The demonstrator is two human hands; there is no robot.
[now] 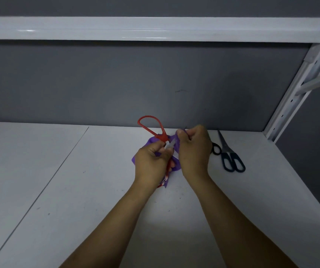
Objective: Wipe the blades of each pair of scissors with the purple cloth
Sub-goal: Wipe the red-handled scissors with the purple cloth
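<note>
On the white bench (58,190), the left hand (151,163) has its grip curled round the red-handled scissors (149,128) near their pivot. One red loop sticks up and away, and the other shows below the palm. The purple cloth (177,165) is bunched under and around these scissors, between the two hands. Just right of them, the right hand (194,151) has its grip closed tight, pinching the cloth. Further right lie dark-handled scissors (230,159), flat on the bench, blades closed.
</note>
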